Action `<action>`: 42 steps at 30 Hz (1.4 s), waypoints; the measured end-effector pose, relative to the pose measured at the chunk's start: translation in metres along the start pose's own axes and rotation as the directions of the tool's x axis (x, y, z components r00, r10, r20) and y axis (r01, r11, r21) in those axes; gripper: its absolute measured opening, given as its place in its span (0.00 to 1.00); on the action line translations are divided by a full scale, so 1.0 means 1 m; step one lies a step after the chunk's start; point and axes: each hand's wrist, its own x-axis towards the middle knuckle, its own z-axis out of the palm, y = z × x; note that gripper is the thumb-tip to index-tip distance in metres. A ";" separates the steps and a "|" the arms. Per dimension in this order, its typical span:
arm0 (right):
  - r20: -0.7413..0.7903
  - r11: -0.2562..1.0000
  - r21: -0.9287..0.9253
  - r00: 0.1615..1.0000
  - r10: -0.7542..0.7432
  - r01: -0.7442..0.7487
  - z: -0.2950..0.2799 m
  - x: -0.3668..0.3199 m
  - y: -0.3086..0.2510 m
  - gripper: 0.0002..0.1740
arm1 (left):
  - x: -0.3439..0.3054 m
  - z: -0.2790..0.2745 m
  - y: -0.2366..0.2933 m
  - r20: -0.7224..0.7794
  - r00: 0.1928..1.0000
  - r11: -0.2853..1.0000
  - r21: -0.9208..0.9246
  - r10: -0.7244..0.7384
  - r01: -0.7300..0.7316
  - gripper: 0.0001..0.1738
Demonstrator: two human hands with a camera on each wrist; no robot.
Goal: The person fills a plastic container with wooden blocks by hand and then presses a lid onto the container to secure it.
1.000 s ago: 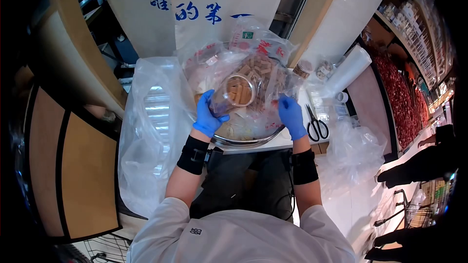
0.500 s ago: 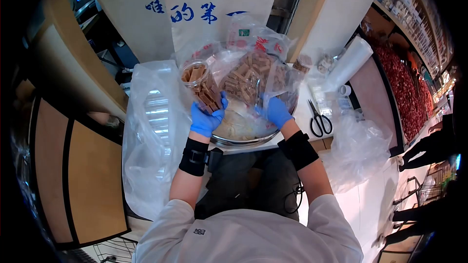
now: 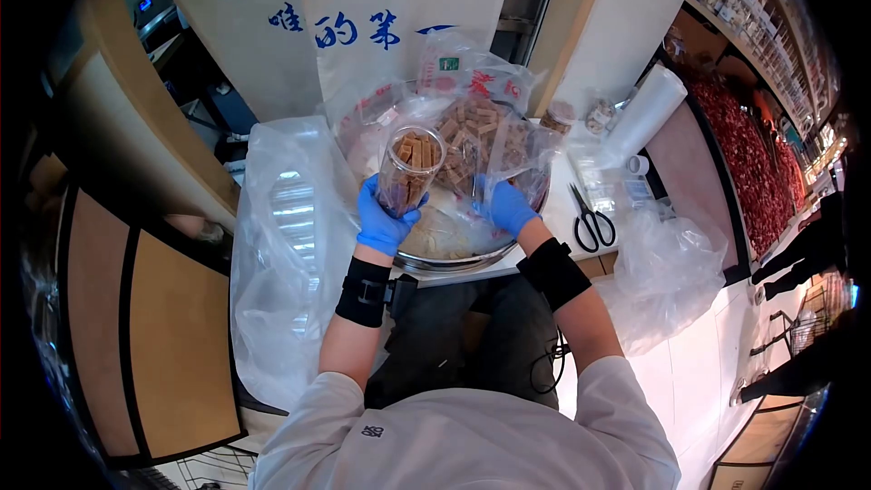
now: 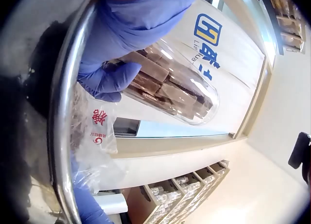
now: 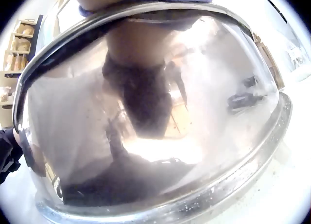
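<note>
In the head view my blue-gloved left hand (image 3: 382,220) grips a clear plastic jar (image 3: 392,183) filled with brown, block-shaped pieces. The open mouth of the jar tilts up over the left part of a round metal basin (image 3: 454,264). The left wrist view shows the thumb and fingers wrapped round the jar (image 4: 167,85). My gloved right hand (image 3: 508,209) reaches over the basin's right side, at the front of a clear plastic bag (image 3: 522,152) with a heap of brown pieces (image 3: 470,132). Its fingertips are partly hidden by the bag, so I cannot tell what they hold.
Black-handled scissors (image 3: 592,225) lie right of the basin, with a plastic roll (image 3: 649,113) and a filled jar (image 3: 558,116) behind. Crumpled clear plastic (image 3: 667,259) hangs at the right edge. Plastic-wrapped stock (image 3: 290,218) stands left. People's legs (image 3: 798,245) show at far right.
The jar, earlier over the basin's middle, swung left, its contents visible through the side, then came back slightly right and tipped more upright. The right hand moved left from the bag's right edge.
</note>
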 end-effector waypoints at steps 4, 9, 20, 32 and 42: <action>0.018 0.990 0.017 0.990 0.140 -0.140 -0.013 -0.006 -0.018 0.31 | -0.002 0.004 0.000 -0.044 0.999 1.000 -0.018 -0.003 0.002 0.32; -0.054 1.000 -0.007 0.999 0.001 -0.002 0.006 0.000 0.004 0.32 | -0.001 0.004 -0.001 -0.049 0.999 1.000 -0.016 -0.015 0.014 0.31; -0.177 0.997 0.000 0.981 -0.079 0.080 -0.006 -0.007 -0.011 0.35 | 0.001 0.002 -0.002 -0.036 0.999 0.999 0.031 0.026 -0.025 0.31; -0.037 0.981 0.070 0.982 0.185 -0.182 0.004 -0.003 0.003 0.32 | 0.005 -0.004 -0.001 0.002 1.000 0.999 0.033 0.014 -0.014 0.32; -0.255 0.977 0.095 0.945 0.207 -0.189 -0.097 -0.061 -0.025 0.26 | 0.008 -0.009 -0.003 -0.010 1.000 1.000 0.001 0.002 -0.002 0.33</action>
